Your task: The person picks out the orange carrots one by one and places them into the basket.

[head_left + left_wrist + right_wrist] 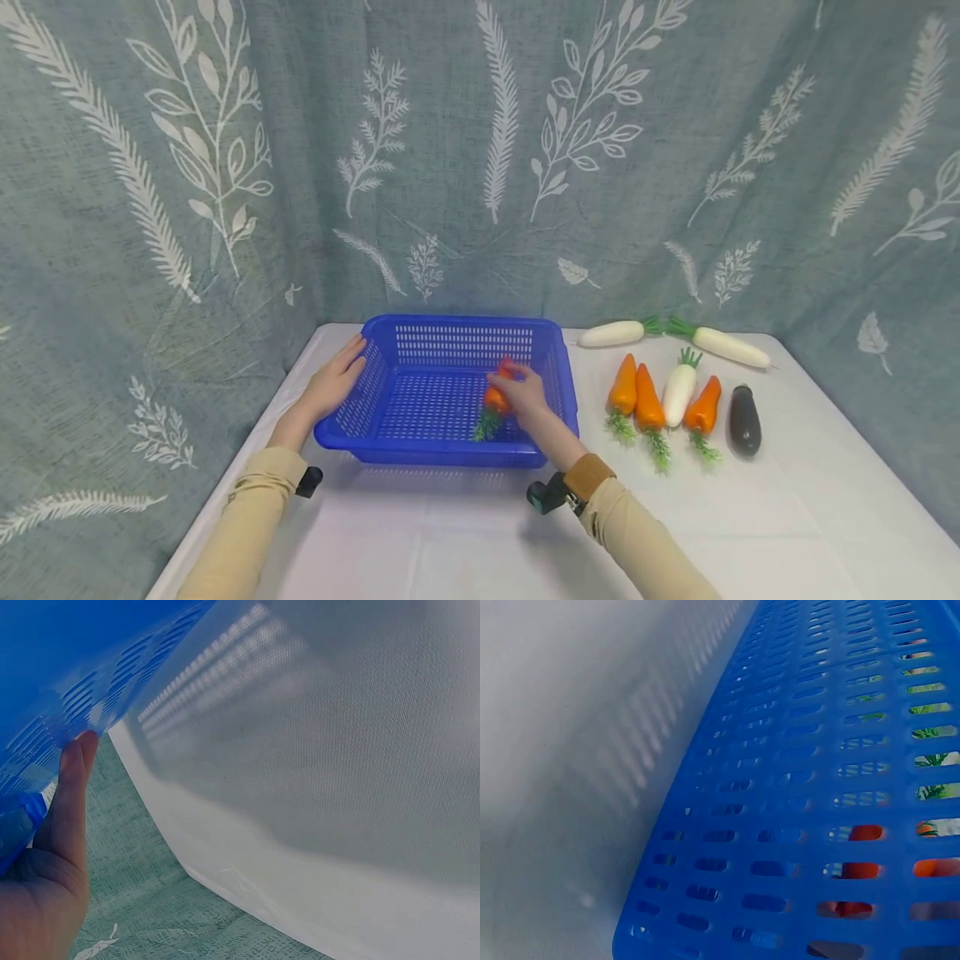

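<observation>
Inside the blue plastic basket (450,457), my right hand (527,396) holds an orange carrot (495,402) with a feathery green top near the basket's right side. Fingers cover part of the carrot's body, and its leafy end points toward the front wall. In the right wrist view, the slotted basket wall (780,780) mostly hides that hand, with orange-red showing through the slots. My left hand (335,385) rests at the basket's left rim. Seen in the left wrist view, the fingers of the left hand (64,840) lie straight along the outside of the basket wall.
Right of the basket, several carrots (649,400), a white radish (679,393) and an eggplant (745,422) lie on the white table (465,533). Two more white radishes (611,334) lie behind them. A patterned grey-green curtain (450,167) hangs at the back and sides.
</observation>
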### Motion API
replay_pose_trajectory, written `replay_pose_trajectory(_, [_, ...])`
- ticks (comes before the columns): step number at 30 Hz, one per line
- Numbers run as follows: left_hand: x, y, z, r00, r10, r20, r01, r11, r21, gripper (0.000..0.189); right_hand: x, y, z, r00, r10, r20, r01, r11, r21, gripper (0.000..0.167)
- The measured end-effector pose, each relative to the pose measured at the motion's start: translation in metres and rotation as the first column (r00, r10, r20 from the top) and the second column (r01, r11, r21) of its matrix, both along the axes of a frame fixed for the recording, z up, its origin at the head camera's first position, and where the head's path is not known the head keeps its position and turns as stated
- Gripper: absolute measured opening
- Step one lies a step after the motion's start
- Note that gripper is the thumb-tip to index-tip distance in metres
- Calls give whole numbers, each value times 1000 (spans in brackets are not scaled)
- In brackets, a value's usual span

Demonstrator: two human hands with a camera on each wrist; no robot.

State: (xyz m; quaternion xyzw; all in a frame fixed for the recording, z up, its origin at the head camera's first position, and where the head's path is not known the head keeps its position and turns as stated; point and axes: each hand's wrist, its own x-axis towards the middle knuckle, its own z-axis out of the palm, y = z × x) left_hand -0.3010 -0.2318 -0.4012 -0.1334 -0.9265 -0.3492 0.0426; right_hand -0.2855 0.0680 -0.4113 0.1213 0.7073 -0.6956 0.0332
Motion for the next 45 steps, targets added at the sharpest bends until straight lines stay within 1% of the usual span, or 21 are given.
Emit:
replay_pose_trajectory(4, [1, 0, 1, 1000, 0, 1, 0, 1000, -5, 50, 0, 0, 0, 999, -6, 53, 4, 999, 45, 48])
replay_pose_trajectory(9, [1, 0, 1, 1000, -2, 5, 2, 1000, 4, 51, 0, -1, 0, 994, 8, 111, -20, 994, 106, 47])
replay_pose_trajectory(17, [0, 0, 1, 1000, -6, 5, 6, 1000, 6, 50, -1, -3, -2, 982, 17, 187, -44, 989, 139, 44])
replay_pose_trajectory(22, [0, 0, 1, 1000, -14, 9, 13, 1000, 8, 51, 0, -3, -1, 980, 31, 196, -61, 987, 150, 44])
replay_pose_trajectory(27, [-1, -1, -1, 1000, -13, 7, 13, 1000, 3, 51, 2, -3, -1, 982, 49, 184, -72, 990, 122, 44])
replay_pose_trajectory(34, [-1, -1, -2, 1000, -13, 3, 12, 1000, 13, 51, 1, -4, -1, 982, 41, 186, -56, 996, 73, 39])
replay_pose_trajectory(36, [-1, -1, -2, 1000, -11, 8, 11, 1000, 11, 51, 1, -5, -1, 980, 42, 192, -58, 995, 77, 37])
replay_pose_trajectory(41, [-1, -1, -1, 1000, -11, 12, 10, 1000, 12, 51, 1, -5, 0, 972, 70, 224, -93, 991, 92, 36])
replay_pose_trajectory(45, [0, 0, -1, 1000, -12, 9, 12, 1000, 17, 51, 1, -5, 0, 964, 107, 244, -132, 987, 90, 39])
